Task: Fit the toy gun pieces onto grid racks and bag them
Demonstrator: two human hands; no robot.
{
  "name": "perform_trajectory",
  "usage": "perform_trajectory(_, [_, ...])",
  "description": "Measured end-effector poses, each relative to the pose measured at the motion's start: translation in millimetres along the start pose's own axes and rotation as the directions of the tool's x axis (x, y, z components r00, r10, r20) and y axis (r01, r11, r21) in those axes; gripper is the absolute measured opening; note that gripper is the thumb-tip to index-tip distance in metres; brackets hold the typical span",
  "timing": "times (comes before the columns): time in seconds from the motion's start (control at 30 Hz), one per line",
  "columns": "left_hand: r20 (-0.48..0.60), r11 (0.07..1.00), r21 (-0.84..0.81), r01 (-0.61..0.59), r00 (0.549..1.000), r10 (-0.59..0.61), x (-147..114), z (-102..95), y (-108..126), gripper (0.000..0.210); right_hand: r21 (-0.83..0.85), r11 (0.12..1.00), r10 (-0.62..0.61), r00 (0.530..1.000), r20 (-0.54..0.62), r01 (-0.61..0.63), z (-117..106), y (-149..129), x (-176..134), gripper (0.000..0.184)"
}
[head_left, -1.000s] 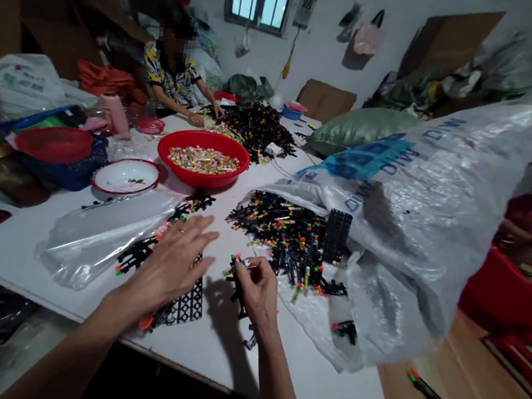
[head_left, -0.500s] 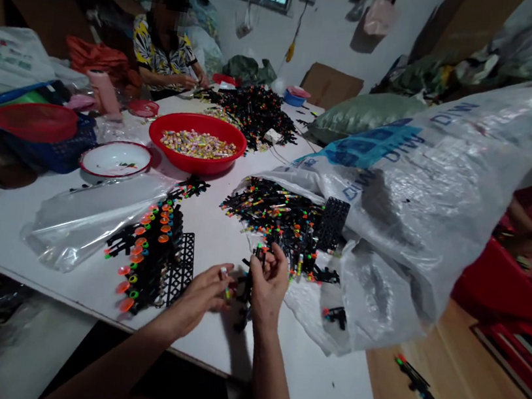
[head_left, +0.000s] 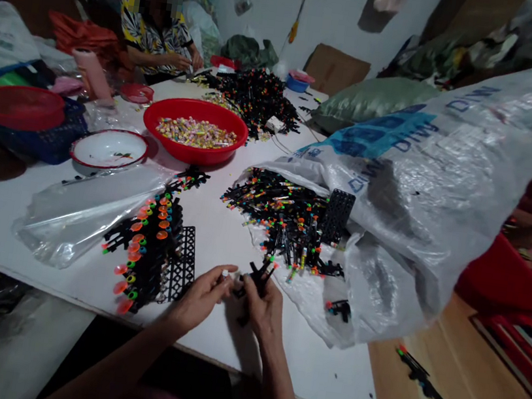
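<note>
My right hand (head_left: pixel 267 306) is closed around black toy guns (head_left: pixel 259 279) with green and orange tips; how many it holds I cannot tell. Just left of it, my left hand (head_left: pixel 206 293) pinches a small whitish piece (head_left: pixel 224 275), too small to name. The two hands are close together above the front of the white table. Beyond them lies a heap of black toy guns (head_left: pixel 289 209) at the mouth of a large white plastic sack (head_left: pixel 424 202). To the left, a row of toy guns with orange discs (head_left: pixel 149 256) lies beside a black lattice rack (head_left: pixel 182 264).
A red basin (head_left: pixel 157 131) of small colourful pieces stands farther back, near a white enamel dish (head_left: pixel 99 148). A clear plastic bag (head_left: pixel 65 217) lies at the left. Across the table sits another person (head_left: pixel 155 32) by a second dark heap (head_left: pixel 260 96). One toy gun (head_left: pixel 421 380) lies at the right.
My hands have come closer together. The toy guns in my right hand have turned from roughly upright to slanted. The view has tilted slightly downward.
</note>
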State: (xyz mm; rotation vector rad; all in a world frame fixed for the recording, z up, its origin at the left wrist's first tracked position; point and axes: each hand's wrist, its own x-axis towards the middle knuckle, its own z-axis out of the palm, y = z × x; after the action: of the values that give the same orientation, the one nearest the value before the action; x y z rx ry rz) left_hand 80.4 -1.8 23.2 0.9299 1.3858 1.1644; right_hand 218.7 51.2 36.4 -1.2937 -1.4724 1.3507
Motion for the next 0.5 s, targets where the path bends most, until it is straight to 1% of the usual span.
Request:
perform_trajectory(0.03, [0.013,1.0,-0.009,-0.002,1.0,0.002,-1,-2.9,-1,0.05,0.008,1.0,-0.003,1.0,-0.025,0.003,1,-4,-1,0.032])
perform_trajectory(0.1, [0.043,1.0,-0.014,-0.014,0.999,0.014,-2,-8.9,-2,0.053,0.052,0.999,-0.013,1.0,-0.011,0.014,6,-11,-3,0.031])
perform_trajectory(0.2, [0.093,0.999,-0.008,-0.031,0.995,0.032,-4,-15.4,-3,0.053,0.079,0.996,-0.046,0.994,0.094,0.039,15,-17,-6,0.027])
perform_trajectory(0.3, [0.138,0.999,0.007,-0.04,0.99,0.039,-3,-16.8,-7,0.051,0.071,0.997,-0.029,0.99,0.141,0.019,19,-19,-6,0.025])
perform_trajectory(0.37, [0.152,0.998,0.04,-0.041,0.988,0.035,-4,-15.3,-10,0.051,0.078,0.997,-0.012,0.99,0.14,0.001,17,-19,-7,0.028])
perform_trajectory(0.43, [0.141,0.997,0.058,-0.044,0.989,0.035,-7,-14.1,-13,0.052,0.071,0.997,-0.003,0.991,0.133,-0.007,15,-19,-12,0.034])
perform_trajectory(0.5, [0.111,0.997,0.038,-0.07,0.992,0.066,-13,-15.5,-16,0.052,0.006,1.0,0.01,0.997,0.079,-0.011,16,-16,-19,0.041])
